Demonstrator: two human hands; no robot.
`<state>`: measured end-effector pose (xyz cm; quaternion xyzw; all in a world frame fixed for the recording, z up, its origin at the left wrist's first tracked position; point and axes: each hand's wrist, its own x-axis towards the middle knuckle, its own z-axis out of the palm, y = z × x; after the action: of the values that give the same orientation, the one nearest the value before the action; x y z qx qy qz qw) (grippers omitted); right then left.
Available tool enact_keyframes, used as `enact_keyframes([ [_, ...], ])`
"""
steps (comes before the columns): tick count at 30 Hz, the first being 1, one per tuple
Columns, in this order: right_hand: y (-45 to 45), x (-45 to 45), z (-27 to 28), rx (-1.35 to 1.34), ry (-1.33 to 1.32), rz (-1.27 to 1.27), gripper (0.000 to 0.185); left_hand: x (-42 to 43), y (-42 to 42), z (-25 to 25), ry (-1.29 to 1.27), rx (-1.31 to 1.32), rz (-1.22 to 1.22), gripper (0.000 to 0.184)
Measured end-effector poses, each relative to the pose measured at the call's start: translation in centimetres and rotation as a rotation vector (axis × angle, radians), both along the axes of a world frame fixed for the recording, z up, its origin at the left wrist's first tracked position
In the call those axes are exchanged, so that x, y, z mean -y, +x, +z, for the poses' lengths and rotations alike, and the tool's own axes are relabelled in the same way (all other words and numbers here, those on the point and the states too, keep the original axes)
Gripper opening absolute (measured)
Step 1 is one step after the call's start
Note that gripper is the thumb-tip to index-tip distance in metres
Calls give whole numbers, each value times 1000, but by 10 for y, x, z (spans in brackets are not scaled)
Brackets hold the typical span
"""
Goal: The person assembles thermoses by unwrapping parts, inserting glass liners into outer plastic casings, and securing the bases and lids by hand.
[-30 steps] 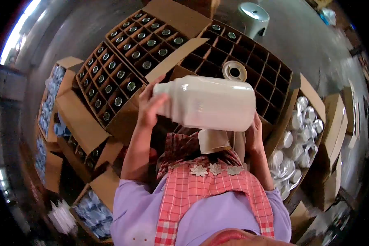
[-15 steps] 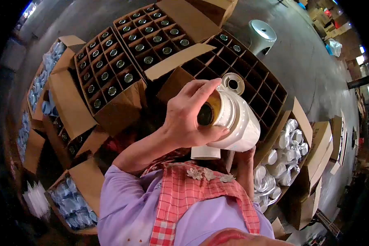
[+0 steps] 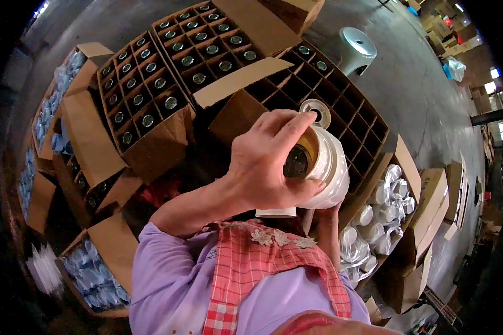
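Note:
A white thermos jug (image 3: 335,173) is tilted between my hands, its round mouth turned up towards me. My left hand (image 3: 265,159) grips it around the mouth, with thumb and forefinger on either side of the opening. Inside the mouth a dark, shiny glass liner (image 3: 299,162) shows. My right hand (image 3: 327,212) is under the jug's lower end, its fingers mostly hidden. Just beyond the jug is a white ring-shaped part (image 3: 317,111) with a dark hole. Below my left wrist, part of a white round piece (image 3: 276,213) is visible.
Divided cartons (image 3: 145,92) of glass liners stand ahead and left; another divided carton (image 3: 346,106) lies beyond the jug. A carton of wrapped white parts (image 3: 383,218) is at right, and one of bluish wrapped parts (image 3: 95,276) at lower left. A stool (image 3: 357,47) stands behind.
The jug has tipped, so its mouth faces me more and its body looks shorter. My left hand has shifted slightly right with it, still gripping the mouth.

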<state>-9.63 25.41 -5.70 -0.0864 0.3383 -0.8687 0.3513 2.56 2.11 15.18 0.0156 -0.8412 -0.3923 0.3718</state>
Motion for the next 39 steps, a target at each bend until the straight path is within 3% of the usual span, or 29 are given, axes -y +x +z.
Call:
enact_keyframes([
  [4,9,52,76,-39,123,26,75,-6,-2,3,-30,26,17,73],
  [6,16,59,99,-37,106,67,66,-6,-4,5,-50,28,11,73],
  [11,6,40,66,-1,-28,31,64,0,-6,-1,-16,-42,-45,72],
  [13,-1,29,51,143,92,-34,64,4,-10,-3,17,-107,-30,67],
  [16,1,27,58,-167,33,-93,66,13,-18,-10,76,-155,-39,65],
  [17,2,25,59,-149,66,-145,66,18,-19,-15,108,-150,-35,65],
  [19,2,21,53,-380,88,-227,72,23,-17,-25,311,-28,-20,60],
  [21,-10,14,20,-303,252,-280,68,18,-21,-39,738,-104,-69,52],
  [24,-6,5,26,-396,496,-271,59,34,-22,-74,841,-62,-5,45],
  [25,-10,0,13,-378,460,-242,58,38,-22,-90,938,-29,-7,44],
  [28,-2,17,42,-528,437,-159,56,42,-14,-139,1149,1,55,41],
  [32,-20,19,48,-705,527,-9,55,34,-8,-142,1220,74,118,41],
  [36,-34,24,52,-697,443,12,51,30,-1,-144,1269,128,193,50],
  [39,-47,22,54,-409,423,96,51,55,20,-143,1544,174,-363,60],
])
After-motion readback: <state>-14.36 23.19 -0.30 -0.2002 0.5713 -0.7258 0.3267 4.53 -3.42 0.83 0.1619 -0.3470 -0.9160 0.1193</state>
